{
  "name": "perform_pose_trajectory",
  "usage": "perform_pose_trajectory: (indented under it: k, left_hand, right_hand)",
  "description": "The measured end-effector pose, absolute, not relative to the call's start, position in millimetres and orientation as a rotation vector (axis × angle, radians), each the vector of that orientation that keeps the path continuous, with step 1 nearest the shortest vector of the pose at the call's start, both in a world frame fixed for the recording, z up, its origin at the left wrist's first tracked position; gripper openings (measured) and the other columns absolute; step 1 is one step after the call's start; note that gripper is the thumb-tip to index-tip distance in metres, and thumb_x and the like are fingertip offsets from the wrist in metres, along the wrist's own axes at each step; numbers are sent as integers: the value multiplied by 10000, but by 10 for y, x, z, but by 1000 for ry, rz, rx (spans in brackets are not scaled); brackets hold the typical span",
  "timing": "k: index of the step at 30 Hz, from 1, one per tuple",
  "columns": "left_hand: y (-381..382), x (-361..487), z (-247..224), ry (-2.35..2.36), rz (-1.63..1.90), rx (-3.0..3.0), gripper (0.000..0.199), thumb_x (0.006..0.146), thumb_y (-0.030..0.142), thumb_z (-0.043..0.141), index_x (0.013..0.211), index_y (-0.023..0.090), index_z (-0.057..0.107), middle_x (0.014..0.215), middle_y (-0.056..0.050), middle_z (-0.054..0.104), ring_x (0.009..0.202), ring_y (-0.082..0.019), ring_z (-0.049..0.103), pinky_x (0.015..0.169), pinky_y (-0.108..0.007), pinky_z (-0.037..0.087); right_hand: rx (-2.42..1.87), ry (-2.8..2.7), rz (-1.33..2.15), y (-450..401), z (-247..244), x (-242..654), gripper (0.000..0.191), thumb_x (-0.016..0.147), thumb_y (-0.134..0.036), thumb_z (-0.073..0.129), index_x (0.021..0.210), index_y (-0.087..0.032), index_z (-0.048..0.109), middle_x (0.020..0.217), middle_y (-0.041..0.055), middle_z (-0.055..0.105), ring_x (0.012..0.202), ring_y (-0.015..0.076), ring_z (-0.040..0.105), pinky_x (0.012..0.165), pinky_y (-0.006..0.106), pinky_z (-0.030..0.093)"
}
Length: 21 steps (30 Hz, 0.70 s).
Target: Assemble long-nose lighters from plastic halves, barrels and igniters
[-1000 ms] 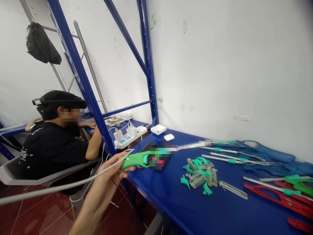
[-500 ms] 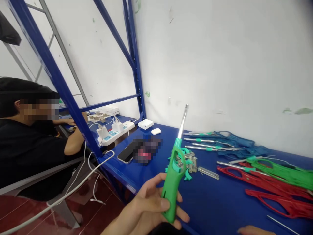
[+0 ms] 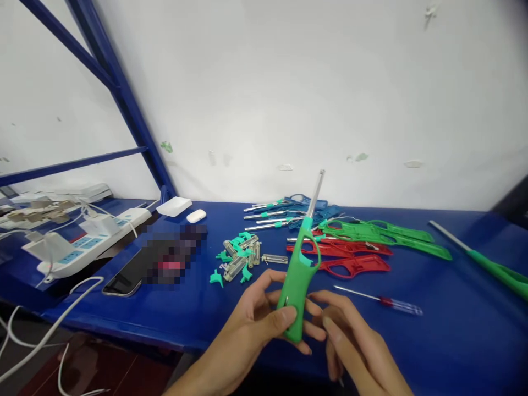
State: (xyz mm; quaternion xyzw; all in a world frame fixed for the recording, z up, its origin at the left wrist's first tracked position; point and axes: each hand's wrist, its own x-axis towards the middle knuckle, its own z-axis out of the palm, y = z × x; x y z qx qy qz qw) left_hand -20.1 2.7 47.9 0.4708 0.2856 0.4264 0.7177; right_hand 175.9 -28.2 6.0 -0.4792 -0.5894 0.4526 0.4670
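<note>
My left hand point(image 3: 259, 330) is wrapped round the handle of a green long-necked gas lighter point(image 3: 293, 297), thumb across its lower end. The lighter stands upright, its metal tube pointing up towards the wall, with a teal trigger inside the loop. Close by its right side, my right hand point(image 3: 355, 341) has its fingers curled and thumb pressed to them. A thin tip pokes out below those fingers, but what they hold is hidden. To the right on the table lies a screwdriver point(image 3: 398, 304) with a clear and dark red handle.
Teal triggers and clear lighter tanks point(image 3: 239, 258) lie in a pile. Blue lighter halves point(image 3: 313, 206), green casings point(image 3: 396, 236) and red casings point(image 3: 358, 264) lie behind. Another green lighter point(image 3: 495, 272) is at right. A phone point(image 3: 127, 269) and power strip point(image 3: 94, 242) are left.
The view has swung right, bringing the whole screwdriver and a second green lighter into sight. My right hand has come up beside the lighter, which my left hand still holds.
</note>
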Motion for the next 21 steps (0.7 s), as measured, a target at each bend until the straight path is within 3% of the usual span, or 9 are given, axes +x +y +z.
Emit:
perform_pose_trajectory:
  k: [3, 5, 8, 10, 13, 15, 18, 21]
  left_hand:
    - [-17, -166, 395, 746, 963, 1128, 471, 955, 454, 795, 1269, 201, 552, 1192, -147, 752, 977, -284, 796, 749, -325, 623]
    - [-64, -134, 322, 860, 998, 1206, 428, 972, 439, 776, 1262, 227, 544, 1217, -127, 748, 1005, -267, 784, 789, -329, 624]
    - [-148, -50, 201, 1034, 1044, 1372, 340, 973, 352, 770, 1248, 258, 594, 1206, -75, 752, 976, -228, 775, 849, -328, 616]
    - [-203, 23, 119, 1115, 1060, 1502, 333, 966, 314, 756, 1275, 281, 635, 1203, -56, 751, 928, -219, 775, 870, -345, 616]
    - [-274, 119, 13, 1152, 1076, 1677, 430, 983, 296, 687, 1404, 348, 613, 1314, -50, 712, 1085, -260, 762, 964, -413, 617]
    - [-310, 146, -41, 1152, 1081, 1778, 534, 992, 264, 647, 1499, 397, 548, 1396, -47, 670, 1214, -281, 722, 1027, -456, 606]
    - [-350, 111, -93, 1148, 1041, 2003, 731, 970, 207, 646, 1622, 428, 401, 1482, -78, 599, 1266, -303, 695, 998, -451, 632]
    - [-358, 47, -102, 1189, 953, 2219, 884, 945, 213, 683, 1680, 456, 256, 1493, -110, 528, 1201, -308, 702, 931, -446, 658]
  right_hand:
    - [-1157, -1376, 1042, -306, -19, 1792, 485, 1085, -580, 501, 1537, -434, 403, 1176, 21, 727, 682, 135, 690, 609, 245, 575]
    - [-1168, -1375, 1008, -315, -46, 1786, 574, 1084, -575, 511, 1605, -483, 289, 1325, 37, 683, 933, 173, 743, 732, 267, 615]
    - [-1225, -1426, 1046, -302, -45, 1762, 683, 1066, -618, 521, 1665, -511, 211, 1483, 56, 612, 1242, 240, 678, 945, 369, 609]
    - [-1259, -1417, 1077, -292, -31, 1750, 765, 1037, -662, 545, 1688, -503, 176, 1519, 65, 590, 1291, 270, 648, 1045, 457, 568]
    - [-1306, -1344, 1148, -304, 8, 1749, 914, 972, -730, 599, 1713, -463, 135, 1541, 80, 584, 1333, 311, 618, 1138, 559, 488]
    - [-1349, -1258, 1213, -331, 49, 1762, 963, 925, -784, 622, 1715, -417, 213, 1558, 87, 582, 1409, 337, 557, 1193, 576, 423]
    - [-1403, -1045, 1301, -365, 112, 1791, 996, 781, -884, 697, 1615, -381, 488, 1536, 73, 610, 1488, 360, 465, 1249, 538, 348]
    - [-1317, -862, 1322, -345, 137, 1803, 907, 731, -819, 803, 1514, -407, 603, 1467, 43, 647, 1409, 328, 527, 1159, 442, 453]
